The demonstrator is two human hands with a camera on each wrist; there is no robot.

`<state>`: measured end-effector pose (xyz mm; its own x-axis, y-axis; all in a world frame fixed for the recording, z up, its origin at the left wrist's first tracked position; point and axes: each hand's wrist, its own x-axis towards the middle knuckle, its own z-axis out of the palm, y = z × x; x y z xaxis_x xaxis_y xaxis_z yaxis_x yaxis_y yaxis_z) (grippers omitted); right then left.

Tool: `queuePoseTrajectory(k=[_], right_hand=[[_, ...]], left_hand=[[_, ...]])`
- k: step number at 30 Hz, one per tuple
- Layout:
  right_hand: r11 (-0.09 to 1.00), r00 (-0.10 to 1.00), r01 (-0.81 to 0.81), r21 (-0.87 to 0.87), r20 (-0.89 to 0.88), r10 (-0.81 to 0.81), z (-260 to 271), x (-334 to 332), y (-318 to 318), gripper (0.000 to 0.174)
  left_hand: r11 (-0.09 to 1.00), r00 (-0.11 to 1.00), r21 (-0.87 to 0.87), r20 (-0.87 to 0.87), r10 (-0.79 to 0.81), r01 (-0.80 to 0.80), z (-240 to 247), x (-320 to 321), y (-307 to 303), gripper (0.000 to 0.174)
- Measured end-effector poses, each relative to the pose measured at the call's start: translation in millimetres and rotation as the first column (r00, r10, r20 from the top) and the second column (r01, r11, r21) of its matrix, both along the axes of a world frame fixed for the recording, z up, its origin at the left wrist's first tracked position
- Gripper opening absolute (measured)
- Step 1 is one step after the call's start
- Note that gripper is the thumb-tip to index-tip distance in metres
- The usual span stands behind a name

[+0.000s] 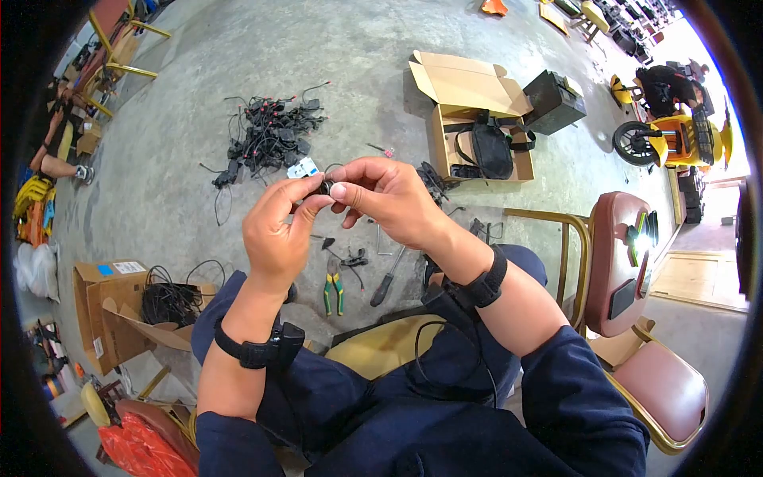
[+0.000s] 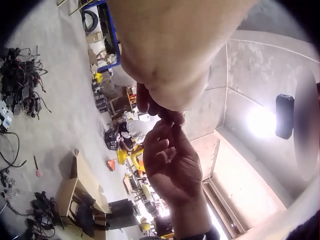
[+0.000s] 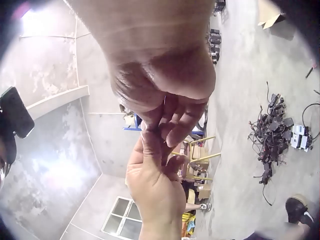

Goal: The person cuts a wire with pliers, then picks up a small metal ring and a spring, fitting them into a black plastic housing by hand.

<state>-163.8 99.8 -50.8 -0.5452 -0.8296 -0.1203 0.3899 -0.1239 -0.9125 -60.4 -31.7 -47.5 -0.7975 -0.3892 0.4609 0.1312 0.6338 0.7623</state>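
Observation:
Both hands meet in front of the chest in the head view. Between their fingertips is a small dark piece [image 1: 325, 188] with a thin dark wire [image 1: 334, 166] looping above it; its kind cannot be told. The left hand [image 1: 276, 230] pinches it from the left with thumb and forefinger. From the right, the right hand [image 1: 395, 200] grips it between thumb and curled fingers. In both wrist views, fingers mostly hide the piece. Just beyond the hands lie a white-and-blue block [image 1: 303, 168] and a heap of black cables with small boxes [image 1: 273, 135] on the concrete floor.
Near the feet lie green-and-yellow pliers [image 1: 333, 286], a screwdriver [image 1: 386, 284] and a hex key [image 1: 385, 254]. An open carton [image 1: 520, 164] holds a black bag. Another carton [image 1: 94, 318] with black cable stands left. A brown-padded chair [image 1: 608, 262] stands close right.

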Motion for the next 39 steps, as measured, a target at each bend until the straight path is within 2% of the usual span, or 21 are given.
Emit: queuePoseTrajectory(k=[2, 6, 8, 12, 15, 17, 20, 24, 26, 30, 32, 33, 35, 36, 38, 39], right_hand=[[1.000, 0.999, 0.027, -0.006, -0.028, -0.027, -2, 1, -1, 0.022], [0.994, 0.994, 0.101, -0.034, -0.034, -0.103, -9, 8, -5, 0.021], [0.987, 0.986, 0.154, -0.049, -0.062, -0.157, -9, 10, -5, 0.020], [0.983, 0.983, 0.168, -0.069, -0.066, -0.172, -11, 13, -6, 0.020], [0.981, 0.983, 0.173, -0.086, -0.053, -0.178, -11, 13, -8, 0.020], [0.984, 0.988, 0.156, -0.090, -0.003, -0.157, -9, 13, -8, 0.020], [0.989, 0.992, 0.118, -0.086, 0.052, -0.114, -8, 12, -8, 0.020], [0.988, 0.992, 0.114, -0.105, 0.060, -0.108, -6, 12, -7, 0.020], [0.984, 0.985, 0.154, -0.085, -0.068, -0.160, -6, 14, -8, 0.019], [0.977, 0.967, 0.201, -0.066, -0.149, -0.209, -5, 17, -6, 0.017], [0.967, 0.913, 0.247, -0.059, -0.322, -0.252, -4, 17, -6, 0.015], [0.967, 0.913, 0.247, -0.059, -0.321, -0.253, -2, 17, -6, 0.015], [0.949, 0.741, 0.293, -0.114, -0.600, -0.300, 3, 16, -4, 0.015], [0.950, 0.742, 0.292, -0.114, -0.600, -0.300, 4, 16, -3, 0.015], [0.940, 0.563, 0.286, -0.188, -0.760, -0.323, 6, 14, -3, 0.017], [0.940, 0.564, 0.285, -0.188, -0.760, -0.323, 5, 13, -3, 0.017]], left_hand=[[0.997, 1.000, 0.073, -0.007, 0.001, 0.000, -1, -1, 0, 0.018], [0.997, 1.000, 0.067, 0.020, 0.023, -0.024, -1, -2, 2, 0.017], [0.972, 0.999, 0.236, 0.043, 0.010, -0.020, 2, -2, 4, 0.017], [0.952, 0.999, 0.306, 0.041, 0.014, -0.026, 5, -3, 4, 0.016], [0.971, 0.999, 0.236, 0.046, 0.018, -0.028, 3, -3, 1, 0.017], [0.999, 0.997, 0.047, -0.080, -0.007, 0.011, 0, -3, -2, 0.018], [0.999, 0.995, -0.052, -0.099, -0.009, 0.003, 1, -2, -5, 0.019], [1.000, 0.997, -0.015, -0.080, 0.004, -0.005, 4, 1, -2, 0.017], [0.982, 1.000, 0.185, 0.002, 0.024, -0.024, 7, 0, 2, 0.015], [0.963, 1.000, 0.267, -0.003, 0.022, -0.020, 3, -1, 3, 0.014], [0.961, 1.000, 0.276, -0.021, 0.007, -0.001, 4, -1, 3, 0.015], [0.961, 1.000, 0.276, -0.021, 0.007, -0.001, 3, -1, 3, 0.015], [0.957, 0.995, 0.285, -0.088, -0.036, 0.060, 2, 0, 2, 0.015], [0.957, 0.995, 0.285, -0.088, -0.036, 0.060, 2, 0, 2, 0.015], [0.946, 0.989, 0.305, -0.133, -0.071, 0.109, 1, 0, 2, 0.017], [0.946, 0.989, 0.305, -0.132, -0.071, 0.109, 0, 0, 3, 0.017]])
